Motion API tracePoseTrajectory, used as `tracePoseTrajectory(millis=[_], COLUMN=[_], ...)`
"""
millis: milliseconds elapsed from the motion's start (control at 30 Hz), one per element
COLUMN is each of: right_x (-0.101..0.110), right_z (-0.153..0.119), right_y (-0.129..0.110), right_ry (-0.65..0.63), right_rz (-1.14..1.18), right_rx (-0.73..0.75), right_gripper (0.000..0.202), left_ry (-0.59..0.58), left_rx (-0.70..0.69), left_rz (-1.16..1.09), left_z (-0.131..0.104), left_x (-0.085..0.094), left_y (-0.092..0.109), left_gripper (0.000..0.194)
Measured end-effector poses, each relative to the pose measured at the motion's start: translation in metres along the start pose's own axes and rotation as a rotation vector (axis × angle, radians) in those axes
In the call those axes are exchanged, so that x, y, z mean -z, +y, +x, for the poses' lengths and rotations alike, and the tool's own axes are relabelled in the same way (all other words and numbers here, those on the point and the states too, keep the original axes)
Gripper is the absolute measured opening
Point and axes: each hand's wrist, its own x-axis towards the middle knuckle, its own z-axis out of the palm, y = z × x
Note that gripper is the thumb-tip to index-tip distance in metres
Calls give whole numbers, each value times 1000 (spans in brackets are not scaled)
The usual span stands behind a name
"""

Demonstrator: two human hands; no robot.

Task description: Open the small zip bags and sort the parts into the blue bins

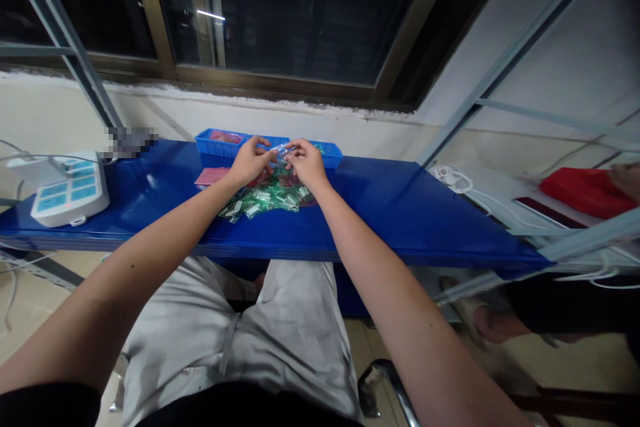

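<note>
Both my hands meet over a blue table, just in front of a row of blue bins. My left hand (pixel 253 161) is closed, its fingertips pinching one side of a small clear plastic bag (pixel 279 151). On the other side, my right hand (pixel 306 161) grips the same bag with thumb and fingers. What the bag holds is too small to make out. Below my hands lies a pile of green-tinted plastic packets (pixel 265 199) with small white pieces in them. Pink packets (pixel 211 177) lie beside the pile, next to my left wrist.
Behind my hands stand blue bins (pixel 332 159), the left one holding pink packets. A white power strip (pixel 75 190) with a plugged-in adapter sits at the left. White cables (pixel 455 180) lie at the right, near a red cloth (pixel 575 188) and another person's hand. Metal posts flank the blue table (pixel 380 213).
</note>
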Motion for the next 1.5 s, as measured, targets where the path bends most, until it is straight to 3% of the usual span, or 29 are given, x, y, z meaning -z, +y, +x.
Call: tracePoseTrajectory(millis=[67, 167, 400, 633, 800, 967, 1200, 1500], right_x=[0, 1, 2, 2, 2, 3, 2, 1], right_z=[-1, -1, 7, 11, 11, 12, 12, 10], right_y=[1, 1, 9, 14, 17, 21, 20, 17], right_ry=[-1, 13, 84, 63, 70, 100, 69, 49], right_rz=[-18, -29, 16, 22, 2, -43, -80, -101], right_rx=[34, 59, 91, 105, 62, 40, -5, -35], right_gripper=[27, 36, 21, 6, 10, 17, 13, 11], left_ry=[-13, -25, -58, -9, 13, 86, 131, 120], left_rx=[9, 20, 84, 35, 123, 191, 169, 166], left_rz=[-8, -42, -23, -76, -173, -287, -436, -513], left_z=[0, -2, -2, 1, 1, 9, 23, 31], left_x=[0, 0, 0, 1, 0, 3, 10, 15], left_y=[-1, 2, 1, -3, 2, -7, -24, -24], left_gripper=[31, 13, 9, 6, 11, 9, 8, 10])
